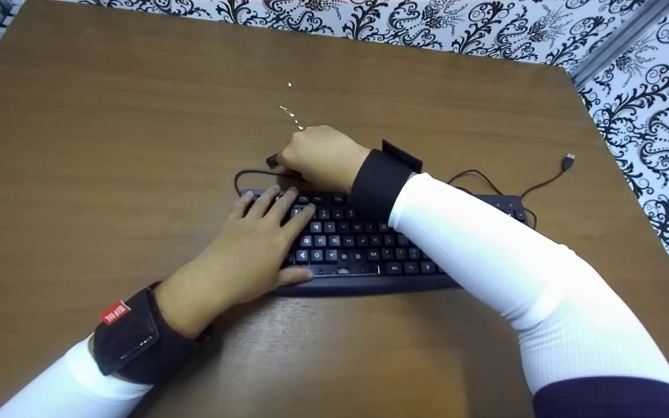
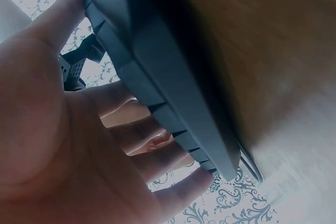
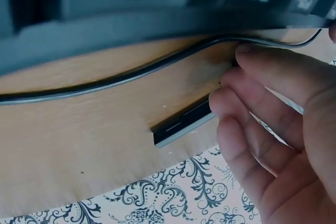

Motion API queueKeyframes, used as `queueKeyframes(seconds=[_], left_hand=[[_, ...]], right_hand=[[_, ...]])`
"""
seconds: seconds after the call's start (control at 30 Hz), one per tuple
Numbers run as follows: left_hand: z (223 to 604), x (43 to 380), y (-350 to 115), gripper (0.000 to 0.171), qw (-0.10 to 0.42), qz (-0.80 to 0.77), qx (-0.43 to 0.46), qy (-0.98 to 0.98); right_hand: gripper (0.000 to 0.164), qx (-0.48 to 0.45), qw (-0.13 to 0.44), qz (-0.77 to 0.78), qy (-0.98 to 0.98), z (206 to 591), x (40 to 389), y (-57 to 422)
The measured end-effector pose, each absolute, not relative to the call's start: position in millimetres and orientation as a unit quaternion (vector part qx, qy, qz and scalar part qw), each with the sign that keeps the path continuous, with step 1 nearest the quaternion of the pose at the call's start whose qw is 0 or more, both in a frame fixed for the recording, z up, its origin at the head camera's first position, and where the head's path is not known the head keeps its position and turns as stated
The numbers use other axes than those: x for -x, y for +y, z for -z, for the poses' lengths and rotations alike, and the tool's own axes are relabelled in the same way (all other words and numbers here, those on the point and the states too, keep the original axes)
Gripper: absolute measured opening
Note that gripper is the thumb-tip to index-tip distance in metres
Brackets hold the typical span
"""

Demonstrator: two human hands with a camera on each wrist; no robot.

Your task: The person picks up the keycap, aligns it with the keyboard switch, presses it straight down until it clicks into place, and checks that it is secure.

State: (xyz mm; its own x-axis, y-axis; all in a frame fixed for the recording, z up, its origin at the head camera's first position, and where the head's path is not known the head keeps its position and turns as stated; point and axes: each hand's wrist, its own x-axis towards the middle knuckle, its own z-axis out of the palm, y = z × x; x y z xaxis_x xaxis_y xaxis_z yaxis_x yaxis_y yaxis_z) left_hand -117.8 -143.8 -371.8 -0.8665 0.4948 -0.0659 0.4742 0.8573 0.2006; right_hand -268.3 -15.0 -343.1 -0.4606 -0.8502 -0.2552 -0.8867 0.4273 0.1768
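Observation:
A black keyboard (image 1: 323, 241) lies on the wooden table. My left hand (image 1: 253, 249) rests on its left end with fingers spread over the keys and the thumb near the front edge. In the left wrist view, the fingertips of this hand (image 2: 100, 145) meet the keyboard (image 2: 173, 87) side-on. Behind the keyboard's back edge, my right hand (image 1: 326, 154) pinches a dark narrow bar (image 3: 184, 121) with a pale edge; its exact kind is unclear. One end of this bar (image 1: 272, 161) pokes out left of the hand. The thumb and fingers of the right hand (image 3: 273, 124) hide its middle.
Behind the keyboard runs its black cable (image 1: 253, 171), ending in a USB plug (image 1: 568, 162) at the right. Small bright specks (image 1: 291, 114) show on the table (image 1: 137, 116) beyond the right hand. Patterned black-and-white wall covering (image 1: 427, 23) borders the table.

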Motion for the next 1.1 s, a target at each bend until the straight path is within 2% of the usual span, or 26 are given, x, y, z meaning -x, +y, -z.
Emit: queueKeyframes(seconds=[0.37, 0.53, 0.8, 1.1], left_hand=[[369.9, 116.2, -143.5, 0.091, 0.062, -0.093, -0.255, 0.96], [370.0, 116.2, -143.5, 0.091, 0.058, -0.094, -0.255, 0.961], [370.7, 117.1, -143.6, 0.092, 0.073, -0.098, -0.247, 0.961], [369.7, 117.6, -141.2, 0.092, 0.085, -0.09, -0.243, 0.962]], right_hand=[[0.003, 0.507, 0.057, -0.042, 0.859, 339.5, 266.4, 4.3], [0.012, 0.503, 0.045, 0.007, 0.863, 336.4, 263.5, 16.3], [0.029, 0.481, 0.07, 0.06, 0.872, 325.8, 255.7, 37.5], [0.022, 0.496, 0.052, 0.112, 0.859, 319.5, 238.4, 64.4]])
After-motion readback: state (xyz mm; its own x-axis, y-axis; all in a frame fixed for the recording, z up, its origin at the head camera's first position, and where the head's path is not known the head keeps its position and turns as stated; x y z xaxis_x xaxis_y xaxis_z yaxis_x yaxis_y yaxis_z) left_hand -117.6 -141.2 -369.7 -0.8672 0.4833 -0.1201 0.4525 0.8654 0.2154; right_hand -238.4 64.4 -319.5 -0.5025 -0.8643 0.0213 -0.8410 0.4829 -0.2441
